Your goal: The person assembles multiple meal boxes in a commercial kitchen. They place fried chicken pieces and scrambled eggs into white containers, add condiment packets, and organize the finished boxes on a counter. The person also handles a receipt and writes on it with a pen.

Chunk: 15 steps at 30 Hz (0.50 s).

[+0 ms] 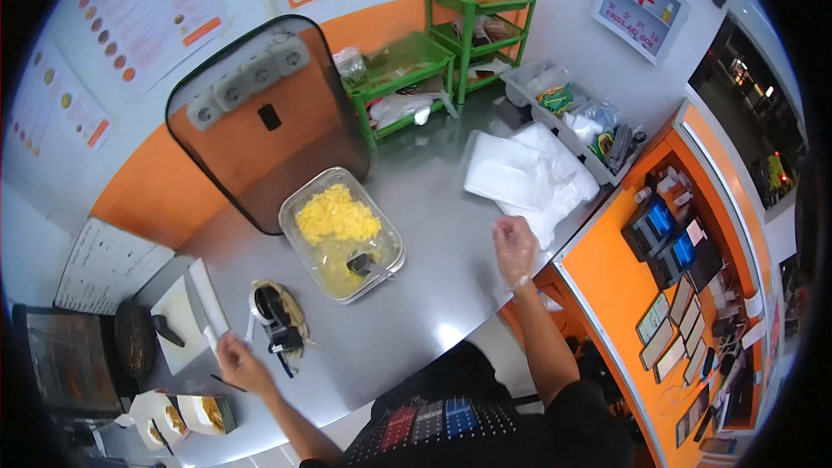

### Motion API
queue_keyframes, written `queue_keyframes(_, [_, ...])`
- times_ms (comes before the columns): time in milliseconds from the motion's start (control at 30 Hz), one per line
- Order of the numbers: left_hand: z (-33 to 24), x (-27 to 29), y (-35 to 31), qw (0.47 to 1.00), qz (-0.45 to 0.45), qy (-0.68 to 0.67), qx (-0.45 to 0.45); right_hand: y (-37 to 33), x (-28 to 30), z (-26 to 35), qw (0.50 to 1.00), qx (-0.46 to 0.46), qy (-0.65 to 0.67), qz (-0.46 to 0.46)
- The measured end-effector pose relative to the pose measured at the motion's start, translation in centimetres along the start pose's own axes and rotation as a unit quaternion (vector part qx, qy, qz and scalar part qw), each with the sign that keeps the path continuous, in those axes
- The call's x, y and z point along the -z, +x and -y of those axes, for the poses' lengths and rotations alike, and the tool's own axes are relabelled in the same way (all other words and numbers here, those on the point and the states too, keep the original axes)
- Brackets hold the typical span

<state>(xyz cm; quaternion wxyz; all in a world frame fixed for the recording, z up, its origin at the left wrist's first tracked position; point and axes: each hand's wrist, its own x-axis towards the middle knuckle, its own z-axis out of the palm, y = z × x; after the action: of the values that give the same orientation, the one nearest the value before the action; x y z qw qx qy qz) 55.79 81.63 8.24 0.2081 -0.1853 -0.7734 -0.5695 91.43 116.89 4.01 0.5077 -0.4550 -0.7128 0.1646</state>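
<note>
My left hand (243,363) is at the lower left, its fingers closed round the white handle of a knife (200,302). The knife's blade lies over a white cutting board (178,316). In a clear plastic glove, my right hand (516,251) is beside a stack of white plastic bags (520,169). Its fingers are curled together, and what they hold, if anything, is hidden. Between the hands stands a clear rectangular container (394,264) with crumbled yellow food (336,215) and a dark scoop (360,263). A tape dispenser (276,316) sits near my left hand.
Green shelves (403,65) and a grey bin of packets (563,113) line the back of the metal table (429,321). A tinted panel (269,134) leans behind the container. Food boxes (206,413) stand at the lower left. An orange counter (607,286) with several phones borders the right.
</note>
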Motion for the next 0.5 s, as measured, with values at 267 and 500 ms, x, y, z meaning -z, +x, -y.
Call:
queue_keyframes(267, [-14.5, -20.6, -6.9, 0.945, 0.275, -0.173, -0.041, 14.5, -4.1, -2.7, 0.993, 0.082, 0.025, 0.083])
queue_keyframes(500, [-20.3, -34.7, -4.8, 0.940, 0.293, -0.172, 0.041, 34.8, -13.6, -3.5, 0.946, 0.268, 0.021, 0.182])
